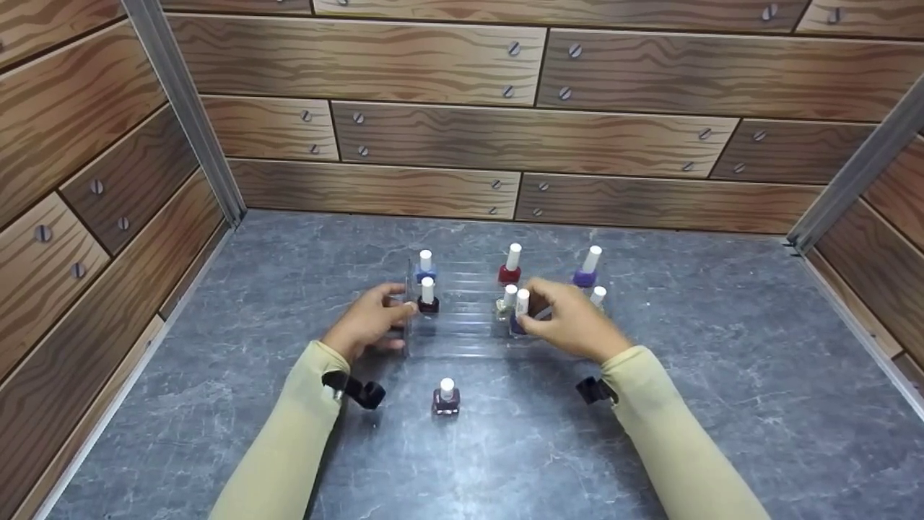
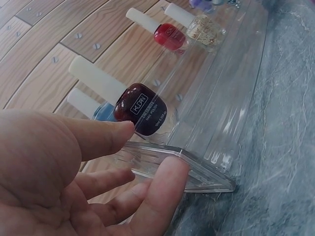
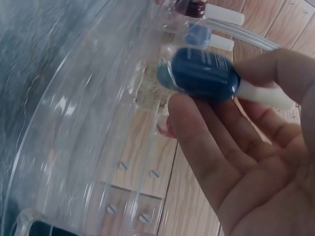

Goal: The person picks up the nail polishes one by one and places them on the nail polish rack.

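A clear acrylic stepped rack (image 1: pixel 469 347) stands on the table with several white-capped nail polish bottles on it. My left hand (image 1: pixel 372 318) holds its left side panel (image 2: pixel 206 184), thumb beside a dark red nail polish bottle (image 2: pixel 142 109) and fingers on the outer side. In my right hand (image 1: pixel 570 318) is a dark blue nail polish bottle (image 3: pixel 204 73), pinched near its white cap and tilted in the right wrist view. It is in front of a clear glitter bottle (image 2: pixel 204 32). A dark maroon bottle (image 1: pixel 446 401) stands on the table before the rack.
At the rack's back are a light blue bottle (image 1: pixel 426 273), a red one (image 1: pixel 510 274) and a purple one (image 1: pixel 585 277). Another white-capped bottle (image 1: pixel 598 295) is partly hidden behind my right hand. Wood-patterned walls (image 1: pixel 433 130) enclose the grey marbled table (image 1: pixel 722 347).
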The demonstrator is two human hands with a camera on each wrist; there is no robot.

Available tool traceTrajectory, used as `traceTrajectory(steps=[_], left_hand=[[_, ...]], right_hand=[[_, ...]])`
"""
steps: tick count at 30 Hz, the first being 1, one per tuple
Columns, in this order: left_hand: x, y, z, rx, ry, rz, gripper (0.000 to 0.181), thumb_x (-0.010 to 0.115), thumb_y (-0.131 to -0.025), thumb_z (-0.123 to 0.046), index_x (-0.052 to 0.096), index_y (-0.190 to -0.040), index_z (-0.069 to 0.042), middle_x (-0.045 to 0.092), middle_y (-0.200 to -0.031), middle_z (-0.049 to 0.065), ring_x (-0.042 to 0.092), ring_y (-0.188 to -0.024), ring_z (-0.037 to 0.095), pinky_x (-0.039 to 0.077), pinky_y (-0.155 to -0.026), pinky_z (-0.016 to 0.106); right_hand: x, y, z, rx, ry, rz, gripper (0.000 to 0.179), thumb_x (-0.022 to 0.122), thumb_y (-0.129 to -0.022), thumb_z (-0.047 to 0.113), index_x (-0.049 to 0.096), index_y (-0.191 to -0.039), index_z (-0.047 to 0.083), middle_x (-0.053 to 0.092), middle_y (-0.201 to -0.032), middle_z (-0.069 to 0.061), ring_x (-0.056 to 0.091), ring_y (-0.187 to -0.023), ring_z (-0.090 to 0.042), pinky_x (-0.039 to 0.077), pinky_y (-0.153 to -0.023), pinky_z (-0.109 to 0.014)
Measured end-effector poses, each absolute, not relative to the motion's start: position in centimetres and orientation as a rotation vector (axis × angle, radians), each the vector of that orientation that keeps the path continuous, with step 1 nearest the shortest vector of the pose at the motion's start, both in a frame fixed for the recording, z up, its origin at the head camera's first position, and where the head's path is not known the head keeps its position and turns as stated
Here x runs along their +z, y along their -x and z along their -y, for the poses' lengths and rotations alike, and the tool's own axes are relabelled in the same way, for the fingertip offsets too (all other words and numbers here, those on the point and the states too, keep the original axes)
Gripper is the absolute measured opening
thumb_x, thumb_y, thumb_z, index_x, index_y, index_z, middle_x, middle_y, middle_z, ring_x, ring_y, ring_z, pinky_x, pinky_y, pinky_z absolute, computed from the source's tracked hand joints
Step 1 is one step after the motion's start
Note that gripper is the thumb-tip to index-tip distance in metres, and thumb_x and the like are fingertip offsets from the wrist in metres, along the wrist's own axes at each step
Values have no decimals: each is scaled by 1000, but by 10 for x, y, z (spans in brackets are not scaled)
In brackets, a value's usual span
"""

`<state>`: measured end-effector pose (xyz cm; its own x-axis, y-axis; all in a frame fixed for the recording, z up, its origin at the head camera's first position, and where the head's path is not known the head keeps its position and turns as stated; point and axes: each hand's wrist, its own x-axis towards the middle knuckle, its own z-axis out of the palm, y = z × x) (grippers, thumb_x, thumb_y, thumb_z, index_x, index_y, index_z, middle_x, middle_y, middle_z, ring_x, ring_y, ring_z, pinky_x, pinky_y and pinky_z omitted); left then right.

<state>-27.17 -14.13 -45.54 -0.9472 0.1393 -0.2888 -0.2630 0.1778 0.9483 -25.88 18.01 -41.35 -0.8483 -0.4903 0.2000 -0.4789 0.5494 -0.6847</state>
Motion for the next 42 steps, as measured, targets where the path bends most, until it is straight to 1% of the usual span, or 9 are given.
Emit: traceTrajectory(steps=[4,6,11,15,18,24,30,37,42], left_hand=[[-457,273,142,1817,120,-2153,64,69,-101,-19,40,-158,-11,53,-142,18,61,-121,34,66,-68,29],[-457,274,142,1811,119,-2155,65,70,-101,-20,39,-158,-12,52,-144,17,61,-122,34,66,-68,29],[-455,274,142,1811,124,-2155,65,70,-101,-19,40,-158,-12,52,-144,17,62,-121,33,66,-67,29],[-454,273,141,1812,128,-2158,63,69,-101,-19,41,-157,-12,53,-142,17,62,-119,33,66,-66,29],[-454,273,140,1817,130,-2154,62,69,-101,-18,41,-157,-12,54,-140,18,62,-119,33,65,-65,28],[-454,273,140,1825,126,-2156,63,69,-101,-18,41,-157,-11,54,-140,17,62,-119,33,65,-64,28],[-454,273,141,1812,132,-2166,62,68,-102,-18,41,-157,-12,54,-141,17,62,-120,33,66,-66,29],[-457,275,141,1824,136,-2168,60,68,-102,-18,43,-156,-11,55,-141,17,63,-120,33,67,-69,32],[-459,274,142,1828,123,-2163,61,69,-101,-17,43,-156,-11,55,-140,18,63,-118,33,67,-69,32]], right_hand=[[-417,259,-181,-1113,916,-2742,11,73,-92,5,66,-98,10,74,-95,-4,72,-90,-19,64,-82,-34],[-417,260,-181,-1066,932,-2757,11,74,-92,5,67,-99,9,75,-95,-5,73,-89,-20,64,-81,-36],[-420,261,-180,-951,959,-2827,11,77,-91,8,69,-97,11,75,-92,-2,72,-86,-17,65,-79,-38],[-423,262,-179,-879,977,-2850,11,77,-91,11,71,-100,10,76,-93,-1,72,-85,-15,64,-78,-35],[-425,263,-179,-868,987,-2838,15,77,-91,10,73,-106,8,77,-96,-2,73,-87,-16,65,-80,-36],[-428,265,-180,-911,991,-2806,18,76,-92,7,72,-109,5,77,-99,-4,74,-90,-19,65,-83,-37],[-429,266,-178,-947,990,-2771,18,76,-92,6,72,-110,4,77,-100,-6,74,-92,-21,65,-85,-38],[-417,260,-180,-974,919,-2717,27,72,-94,3,68,-121,4,75,-106,-7,72,-98,-23,63,-91,-43],[-401,253,-188,-914,885,-2769,25,71,-94,3,68,-119,5,74,-106,-6,70,-98,-22,62,-92,-41]])
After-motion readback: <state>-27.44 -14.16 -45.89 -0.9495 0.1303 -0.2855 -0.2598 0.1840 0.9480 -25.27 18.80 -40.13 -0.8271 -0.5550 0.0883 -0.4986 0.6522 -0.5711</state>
